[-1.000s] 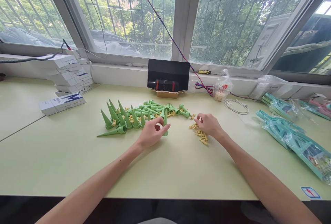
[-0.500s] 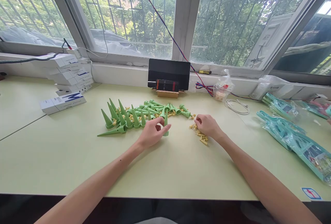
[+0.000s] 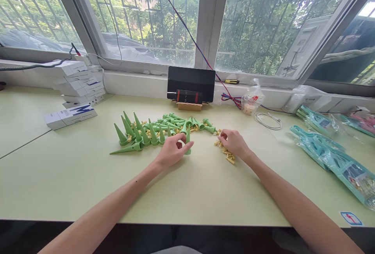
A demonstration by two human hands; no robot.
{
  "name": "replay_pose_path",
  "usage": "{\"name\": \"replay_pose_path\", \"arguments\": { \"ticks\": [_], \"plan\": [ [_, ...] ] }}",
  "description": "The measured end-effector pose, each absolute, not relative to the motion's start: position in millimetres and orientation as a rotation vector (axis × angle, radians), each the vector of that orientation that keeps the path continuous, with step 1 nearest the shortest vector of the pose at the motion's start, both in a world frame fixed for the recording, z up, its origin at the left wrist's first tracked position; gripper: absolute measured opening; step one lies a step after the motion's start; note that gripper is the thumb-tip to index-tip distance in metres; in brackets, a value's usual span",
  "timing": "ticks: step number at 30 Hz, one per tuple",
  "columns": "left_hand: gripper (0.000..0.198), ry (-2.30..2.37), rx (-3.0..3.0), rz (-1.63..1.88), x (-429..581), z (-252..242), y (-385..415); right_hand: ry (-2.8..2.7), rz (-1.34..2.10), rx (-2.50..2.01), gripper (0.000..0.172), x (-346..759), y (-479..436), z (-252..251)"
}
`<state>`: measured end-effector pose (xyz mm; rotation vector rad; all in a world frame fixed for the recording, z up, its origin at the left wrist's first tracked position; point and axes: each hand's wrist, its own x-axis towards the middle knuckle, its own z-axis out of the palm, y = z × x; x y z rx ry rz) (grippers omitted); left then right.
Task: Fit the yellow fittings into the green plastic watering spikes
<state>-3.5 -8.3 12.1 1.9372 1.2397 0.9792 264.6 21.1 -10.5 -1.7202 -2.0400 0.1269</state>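
Note:
My left hand (image 3: 172, 150) is closed around a green plastic cone-shaped spike (image 3: 188, 133), which stands upright, point up, on the table. To its right, my right hand (image 3: 233, 141) has its fingertips pinched together over a small heap of yellow plastic pegs (image 3: 229, 155); what lies between the fingertips is too small to make out. Left of my left hand, several green spikes (image 3: 154, 135) stand point up, and one spike (image 3: 126, 148) lies on its side. More green spikes (image 3: 175, 118) lie jumbled behind, with yellow pieces scattered among them.
A tablet (image 3: 191, 84) with a phone (image 3: 189, 96) before it leans on the sill. White boxes (image 3: 70, 116) are stacked at left. A plastic bag (image 3: 252, 99) and a coiled white cable (image 3: 268, 121) lie at back right. Bagged teal plastic items (image 3: 331, 156) lie at far right.
My right hand has shifted very slightly left over the yellow pegs. My left hand keeps its hold on the upright spike.

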Motion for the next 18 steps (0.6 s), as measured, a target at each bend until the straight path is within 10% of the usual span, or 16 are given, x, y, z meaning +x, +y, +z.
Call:
{"name": "replay_pose_path", "arguments": {
  "ticks": [18],
  "plan": [
    [0.036, 1.237, 1.983, 0.971, -4.4, 7.5, -6.1, -2.005, 0.137, -1.742, 0.019, 263.2, 23.5, -14.9]
  ]
}}
